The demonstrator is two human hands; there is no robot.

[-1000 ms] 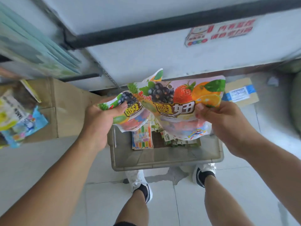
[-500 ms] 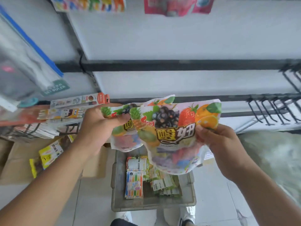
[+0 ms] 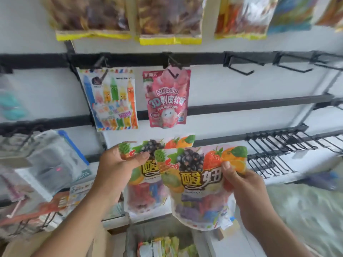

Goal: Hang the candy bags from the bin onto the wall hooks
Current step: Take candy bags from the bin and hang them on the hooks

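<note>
Left hand [image 3: 118,167] pinches the rear bag [image 3: 148,193], right hand [image 3: 246,190] the front bag [image 3: 200,182], by top corners, likely freeing tops for hooks [image 3: 228,61] at 1 o'clock.

The person's left hand [image 3: 118,169] and right hand [image 3: 246,191] are bare; so are the left forearm [image 3: 78,219] and the right forearm [image 3: 278,234], uncovered along all their visible length; both forearms are smooth and rounded, broadening toward the near edge of the view; the left thumbnail [image 3: 144,155] and the right thumbnail [image 3: 226,165] are short, plain and neatly trimmed; both hands look broad, with sturdy thumbs; finer detail is blurred.
</note>
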